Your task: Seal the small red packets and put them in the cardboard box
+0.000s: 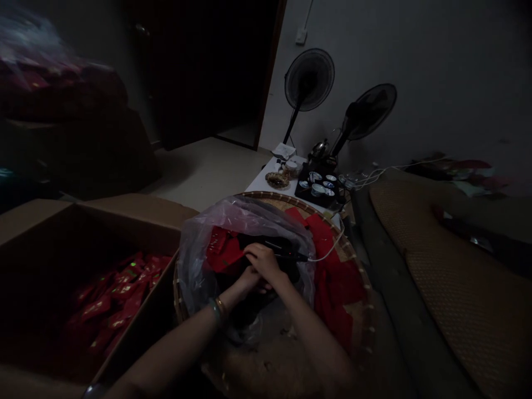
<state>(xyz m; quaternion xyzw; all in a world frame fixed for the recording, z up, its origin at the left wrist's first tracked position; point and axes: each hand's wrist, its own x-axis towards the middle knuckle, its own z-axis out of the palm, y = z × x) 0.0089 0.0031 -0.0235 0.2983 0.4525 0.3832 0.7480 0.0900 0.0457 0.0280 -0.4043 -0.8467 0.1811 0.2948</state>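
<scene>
Both my hands meet above a clear plastic bag that sits in a round woven bamboo tray. My right hand crosses over the left, its fingertips closed at the edge of a red packet. Beneath it, my left hand is curled with a bracelet at its wrist; what its fingers hold is hidden. Just beyond the hands lies a dark stick-shaped device with a white cord. Red cloth or paper covers the tray's right side.
An open cardboard box with several red packets stands at the left. Ahead, a low white table bears a black tea tray with cups. Two fans stand behind it. A woven mat covers a seat at right.
</scene>
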